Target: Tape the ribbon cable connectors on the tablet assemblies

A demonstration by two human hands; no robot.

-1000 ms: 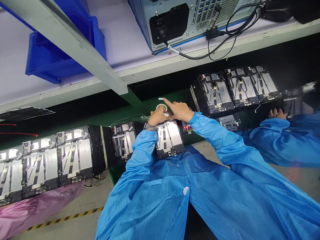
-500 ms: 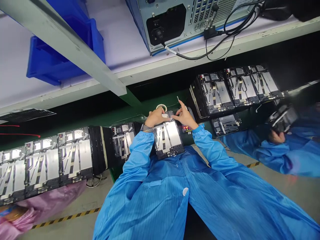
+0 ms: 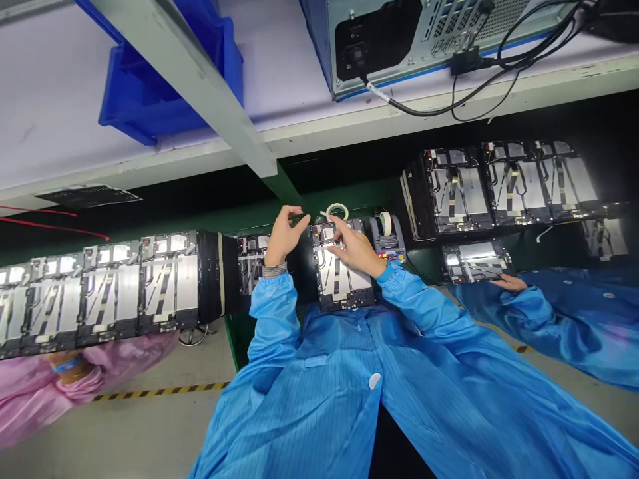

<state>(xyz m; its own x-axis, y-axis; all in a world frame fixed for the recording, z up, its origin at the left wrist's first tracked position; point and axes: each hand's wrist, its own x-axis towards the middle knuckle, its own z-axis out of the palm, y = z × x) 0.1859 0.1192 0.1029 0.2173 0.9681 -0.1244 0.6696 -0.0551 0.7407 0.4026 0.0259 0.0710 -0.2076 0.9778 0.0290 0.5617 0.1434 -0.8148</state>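
Note:
In front of my body lies an opened flat electronic unit (image 3: 344,286) with a silver plate, dark strips and a black frame. My right hand (image 3: 357,251) is over its upper right part, thumb and fingers apart. Whether its fingertips touch the unit I cannot tell. To the left of the unit my left hand (image 3: 285,238) is raised with thumb and fingers spread, holding nothing visible. Just behind the unit is a pale ring-shaped roll of tape (image 3: 337,206). A grey tape dispenser (image 3: 393,245) with a roll in it stands at the right.
Similar units stand in a left stack (image 3: 170,286) and a right stack (image 3: 462,193). A co-worker's hand (image 3: 510,283) touches another unit (image 3: 474,261) at right. A pink sleeve (image 3: 134,356) is at lower left. Above are a shelf edge (image 3: 324,136), a post (image 3: 200,80) and a blue bin (image 3: 150,113).
My left hand has left the unit and moved left, opening. My right hand has come over the unit's upper part. The view has shifted; the co-worker's unit is now lower, near the table.

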